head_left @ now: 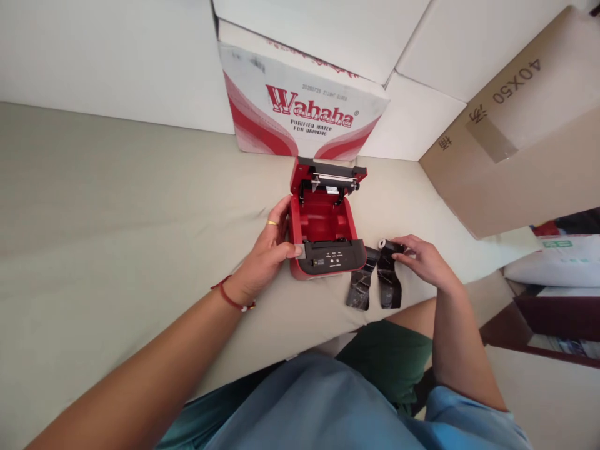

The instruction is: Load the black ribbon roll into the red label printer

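The left hand grips the red printer, thumb on its front corner, other fingers along its side; the raised lid stands beyond those fingers. The right hand pinches the end of a black roll between its fingers, with a black strip to their left, near the printer. Past both hands' fingers stands a Wahaha box.

"Wahaha PURIFIED WATER FOR DRINKING" on white-red carton, "40X50" on brown box
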`<move>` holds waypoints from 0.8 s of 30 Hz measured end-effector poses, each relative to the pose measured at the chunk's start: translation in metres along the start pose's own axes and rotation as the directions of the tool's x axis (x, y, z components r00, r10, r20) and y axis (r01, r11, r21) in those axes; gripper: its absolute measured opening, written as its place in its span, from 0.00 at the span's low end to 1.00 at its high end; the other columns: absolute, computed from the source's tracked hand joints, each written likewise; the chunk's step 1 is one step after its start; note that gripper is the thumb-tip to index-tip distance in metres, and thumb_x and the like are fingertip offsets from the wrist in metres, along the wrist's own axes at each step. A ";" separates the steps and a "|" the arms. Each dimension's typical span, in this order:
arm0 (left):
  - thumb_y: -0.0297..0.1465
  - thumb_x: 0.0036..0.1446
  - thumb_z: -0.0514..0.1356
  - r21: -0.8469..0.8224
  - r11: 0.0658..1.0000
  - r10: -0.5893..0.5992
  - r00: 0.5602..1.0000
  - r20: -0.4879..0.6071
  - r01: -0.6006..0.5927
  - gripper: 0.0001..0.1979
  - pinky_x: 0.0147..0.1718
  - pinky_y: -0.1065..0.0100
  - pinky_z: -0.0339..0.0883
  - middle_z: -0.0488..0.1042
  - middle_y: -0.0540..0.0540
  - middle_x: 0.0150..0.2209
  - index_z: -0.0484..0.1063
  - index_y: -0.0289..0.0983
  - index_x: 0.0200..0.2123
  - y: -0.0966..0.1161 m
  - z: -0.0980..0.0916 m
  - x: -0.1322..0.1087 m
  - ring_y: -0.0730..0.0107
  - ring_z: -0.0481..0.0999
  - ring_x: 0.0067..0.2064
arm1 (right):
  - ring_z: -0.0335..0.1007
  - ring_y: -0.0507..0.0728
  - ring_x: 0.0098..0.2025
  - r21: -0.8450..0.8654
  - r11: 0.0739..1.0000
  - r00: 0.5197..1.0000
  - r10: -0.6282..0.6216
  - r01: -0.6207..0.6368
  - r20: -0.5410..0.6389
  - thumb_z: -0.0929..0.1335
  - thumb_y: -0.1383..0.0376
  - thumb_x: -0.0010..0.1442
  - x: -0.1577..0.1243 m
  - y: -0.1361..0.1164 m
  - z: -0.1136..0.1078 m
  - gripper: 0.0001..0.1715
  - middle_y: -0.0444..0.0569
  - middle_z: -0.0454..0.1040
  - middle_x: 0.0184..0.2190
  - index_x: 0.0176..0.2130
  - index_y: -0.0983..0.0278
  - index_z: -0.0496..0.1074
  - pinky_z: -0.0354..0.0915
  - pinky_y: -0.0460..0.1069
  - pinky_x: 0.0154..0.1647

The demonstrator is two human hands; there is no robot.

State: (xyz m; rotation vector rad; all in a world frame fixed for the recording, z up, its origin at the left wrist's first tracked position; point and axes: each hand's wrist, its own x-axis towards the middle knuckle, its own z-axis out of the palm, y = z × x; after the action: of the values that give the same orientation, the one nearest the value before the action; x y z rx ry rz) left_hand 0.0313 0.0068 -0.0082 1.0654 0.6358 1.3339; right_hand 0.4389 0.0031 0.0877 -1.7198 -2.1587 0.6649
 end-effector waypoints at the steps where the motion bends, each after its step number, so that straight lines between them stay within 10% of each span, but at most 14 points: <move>1: 0.40 0.54 0.77 0.005 1.000 0.005 1.000 0.001 -0.005 0.53 0.86 0.38 0.55 0.62 0.47 0.85 0.63 0.55 0.81 0.000 0.000 0.000 0.37 0.58 0.87 | 0.87 0.65 0.48 0.005 1.000 1.000 -0.016 0.016 0.018 0.77 0.41 0.70 -0.005 -0.006 -0.012 0.29 0.58 0.89 0.52 0.56 0.59 0.89 0.84 0.61 0.52; 7: 0.39 0.53 0.75 0.009 1.000 -0.008 1.000 0.006 0.008 0.54 0.85 0.36 0.57 0.59 0.47 0.86 0.60 0.54 0.81 -0.001 0.000 0.002 0.35 0.58 0.86 | 0.88 0.64 0.40 0.184 0.937 0.890 -0.342 0.297 0.302 0.82 0.46 0.69 -0.022 -0.051 -0.109 0.20 0.54 0.90 0.44 0.55 0.50 0.91 0.83 0.54 0.40; 11: 0.38 0.53 0.74 0.015 1.000 -0.011 1.000 0.011 0.011 0.54 0.85 0.38 0.56 0.57 0.47 0.87 0.59 0.53 0.81 0.001 0.001 0.002 0.36 0.58 0.86 | 0.86 0.60 0.39 0.518 0.738 0.728 -0.625 0.433 0.282 0.82 0.50 0.70 0.011 -0.091 -0.093 0.20 0.54 0.89 0.44 0.57 0.53 0.90 0.80 0.51 0.38; 15: 0.38 0.54 0.73 0.042 0.999 0.014 1.000 0.026 -0.015 0.54 0.84 0.39 0.60 0.58 0.47 0.86 0.58 0.52 0.81 0.002 0.002 0.002 0.37 0.59 0.85 | 0.74 0.55 0.32 0.379 0.901 0.904 -0.328 0.213 0.273 0.81 0.54 0.71 0.056 -0.132 -0.020 0.22 0.45 0.80 0.32 0.59 0.59 0.87 0.71 0.49 0.33; 19: 0.37 0.54 0.72 0.044 0.999 -0.009 1.000 0.026 0.007 0.55 0.83 0.38 0.59 0.60 0.46 0.85 0.56 0.52 0.82 0.002 0.003 0.002 0.38 0.59 0.85 | 0.78 0.57 0.40 0.126 0.971 0.972 -0.217 0.205 0.093 0.80 0.62 0.66 0.079 -0.161 0.035 0.20 0.50 0.82 0.46 0.56 0.59 0.88 0.76 0.53 0.44; 24: 0.36 0.54 0.70 0.049 0.998 -0.046 0.998 0.040 0.044 0.56 0.80 0.37 0.65 0.61 0.44 0.85 0.53 0.51 0.83 0.004 0.003 0.002 0.37 0.64 0.82 | 0.83 0.62 0.43 -0.268 0.960 0.995 -0.060 0.080 0.080 0.74 0.65 0.73 0.082 -0.188 0.050 0.23 0.51 0.88 0.46 0.64 0.54 0.86 0.77 0.56 0.50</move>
State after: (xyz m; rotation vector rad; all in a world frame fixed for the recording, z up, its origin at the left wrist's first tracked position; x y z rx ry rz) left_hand 0.0327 0.0073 -0.0034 1.1087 0.6609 1.2605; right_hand 0.2386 0.0415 0.1406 -1.7624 -2.4438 0.4333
